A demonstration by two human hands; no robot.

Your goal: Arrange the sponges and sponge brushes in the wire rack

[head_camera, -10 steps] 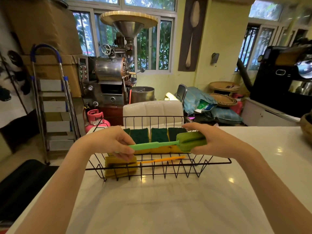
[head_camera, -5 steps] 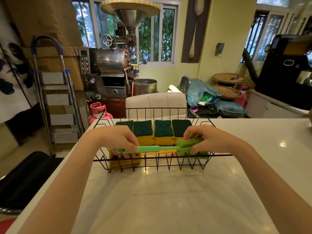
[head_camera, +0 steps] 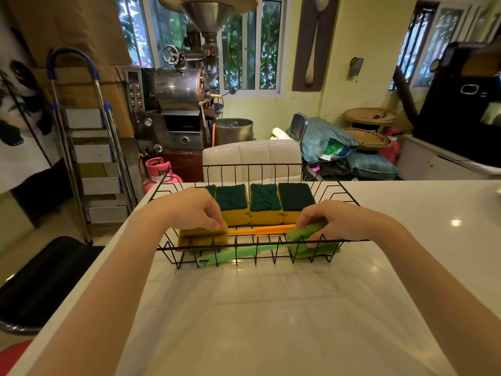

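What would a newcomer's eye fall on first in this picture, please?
Probably the black wire rack on the white counter, with a row of yellow sponges with green tops along its back. In front, the right hand presses the green sponge brush down, and the left hand rests on a yellow sponge.

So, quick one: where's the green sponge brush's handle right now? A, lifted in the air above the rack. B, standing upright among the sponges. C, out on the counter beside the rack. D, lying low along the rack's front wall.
D: the green sponge brush lies low behind the front wires of the wire rack, its sponge head under the right hand.
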